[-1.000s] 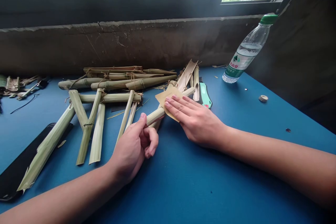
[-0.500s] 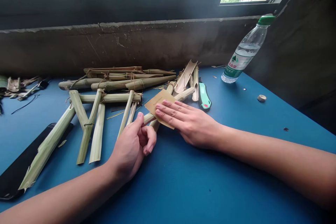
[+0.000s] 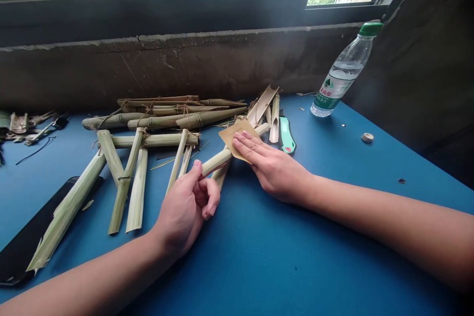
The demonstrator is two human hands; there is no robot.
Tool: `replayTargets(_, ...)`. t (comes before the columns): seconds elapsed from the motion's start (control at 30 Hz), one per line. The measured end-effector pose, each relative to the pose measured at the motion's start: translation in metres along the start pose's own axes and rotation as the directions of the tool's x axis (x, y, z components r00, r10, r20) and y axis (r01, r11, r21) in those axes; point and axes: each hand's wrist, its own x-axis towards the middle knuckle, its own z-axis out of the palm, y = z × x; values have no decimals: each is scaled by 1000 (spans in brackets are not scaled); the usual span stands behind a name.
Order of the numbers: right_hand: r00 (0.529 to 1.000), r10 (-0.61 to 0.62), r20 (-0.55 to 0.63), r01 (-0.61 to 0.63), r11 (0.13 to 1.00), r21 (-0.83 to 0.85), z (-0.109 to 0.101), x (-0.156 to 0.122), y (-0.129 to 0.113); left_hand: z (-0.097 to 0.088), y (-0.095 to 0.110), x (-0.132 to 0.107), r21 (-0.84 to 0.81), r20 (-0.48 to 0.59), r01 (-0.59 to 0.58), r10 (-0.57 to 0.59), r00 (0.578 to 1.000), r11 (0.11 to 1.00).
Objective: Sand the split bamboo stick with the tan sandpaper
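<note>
My left hand pinches the near end of a pale bamboo stick between thumb and forefinger, its other fingers curled. That stick runs up and right across the blue table. My right hand lies flat, fingers stretched out, pressing a tan square of sandpaper down onto the stick's middle. More split bamboo pieces lie just beyond the sandpaper.
A tied bamboo frame spreads over the table's left half, above a black flat object. A green utility knife lies right of the sticks. A water bottle leans at the back right by the wall. Scraps sit far left.
My right hand slid the sandpaper down the stick toward my left hand, then back up and to the right. My left hand kept its pinch in place.
</note>
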Motion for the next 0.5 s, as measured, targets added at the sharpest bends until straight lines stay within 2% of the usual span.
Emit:
replayTargets(0.13,987,-153,57,148,985,86,0,-1,1,-2,-1,0,-26,-1,-4,4,1000,1000)
replayTargets(0.17,989,-142,48,137,987,83,0,0,1,-2,-2,0,-37,3,-2,3,1000,999)
replayTargets(0.27,999,24,-36,-23,999,27,0,-1,2,-5,-2,1,-47,16,2,-2,1000,999)
replayTargets(0.3,998,43,-50,-41,999,28,0,-1,2,-6,-3,2,-46,16,5,-4,1000,999)
replayTargets(0.43,991,-133,17,130,983,126,0,-3,3,-7,-2,1,-55,1,11,-11,1000,998)
replayTargets(0.5,997,-70,-20,71,992,106,1,-4,3,-7,-1,0,-64,0,5,-5,1000,998)
